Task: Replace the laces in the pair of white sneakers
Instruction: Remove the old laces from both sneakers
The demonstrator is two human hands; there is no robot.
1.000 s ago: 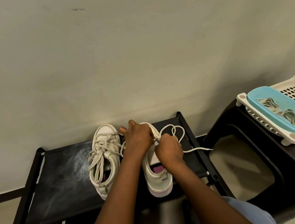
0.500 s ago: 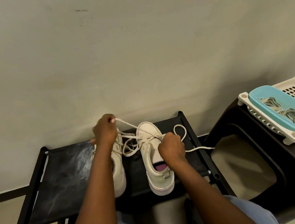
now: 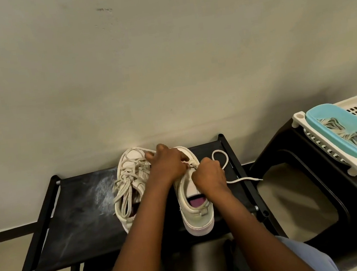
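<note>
We face a plain pale wall, and against it stands a low black rack with a fabric top (image 3: pixel 81 214). Over it our left hand (image 3: pixel 167 164) curls down onto the front eyelets of the plain white low sneaker (image 3: pixel 198 220), thumb and forefinger pinching the thin white lace (image 3: pixel 246 179) there. Our right hand (image 3: pixel 209 174) is fisted just beside it, closed round the same lace. The sneaker's long axis runs straight away from us, toe at the wall, heel nearest our body, so the eyelet rows lie between the two hands. The lace's slack loops and trails off to the right, so we judge the right hand better placed to feed it. Left of the hands lies the second white sneaker with thick cream laces (image 3: pixel 131 179), parallel. Well apart on the right, a pale blue plastic tray (image 3: pixel 327 111) holds more laces.
</note>
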